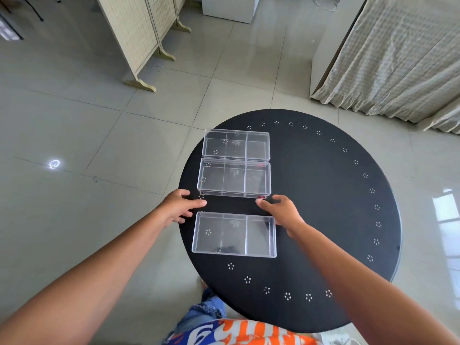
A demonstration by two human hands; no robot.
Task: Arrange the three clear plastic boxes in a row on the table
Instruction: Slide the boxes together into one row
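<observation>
Three clear plastic boxes lie on the round black table [323, 195], lined up from far to near along its left side. The far box [236, 145] touches the middle box [234, 179]. The near box [234, 234] lies apart from them, with a dark gap between. My left hand [178, 207] hovers at the left end of that gap, fingers spread, holding nothing. My right hand [281, 211] is at the right end of the gap, above the near box's far right corner, fingers apart and empty.
The table stands on a grey tiled floor [99, 133]. A folding screen [139, 38] stands at the far left, a draped bed or couch [398, 58] at the far right. My knees in jeans [204, 312] show at the table's near edge.
</observation>
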